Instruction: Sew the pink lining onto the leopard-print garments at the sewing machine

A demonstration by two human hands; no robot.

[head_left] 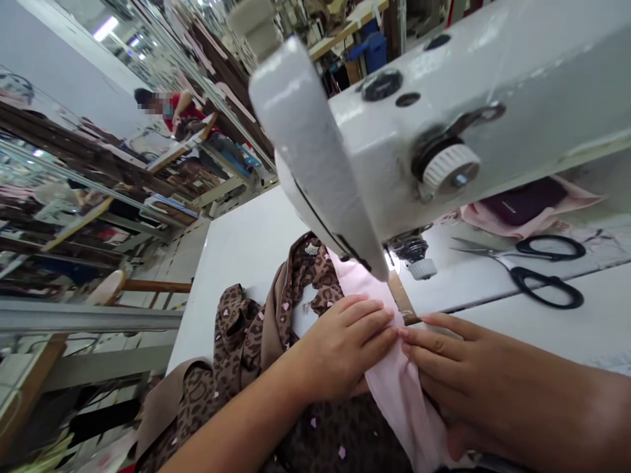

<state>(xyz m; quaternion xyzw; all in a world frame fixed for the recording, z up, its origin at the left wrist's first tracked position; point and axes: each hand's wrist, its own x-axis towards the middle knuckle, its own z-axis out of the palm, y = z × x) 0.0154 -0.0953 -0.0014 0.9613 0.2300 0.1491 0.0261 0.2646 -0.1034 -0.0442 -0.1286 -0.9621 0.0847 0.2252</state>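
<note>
A pink fabric strip [394, 381] runs down from beneath the head of a white sewing machine [325, 151], along the edge of a brown leopard-print garment [246, 328]. My left hand [345, 345] lies over the strip and garment just in front of the needle area, its fingers together and pressing the cloth. To the right, my right hand [458, 368] holds the strip's right edge, thumb hidden beneath and fingertips close to the left hand's. Small pink patches dot the garment.
Black-handled scissors [547, 272] lie right of the needle area. Behind them, a dark purple item [525, 200] rests on pink cloth. The white table [241, 230] extends to the left. A person in red [185, 112] sits at another table at far left.
</note>
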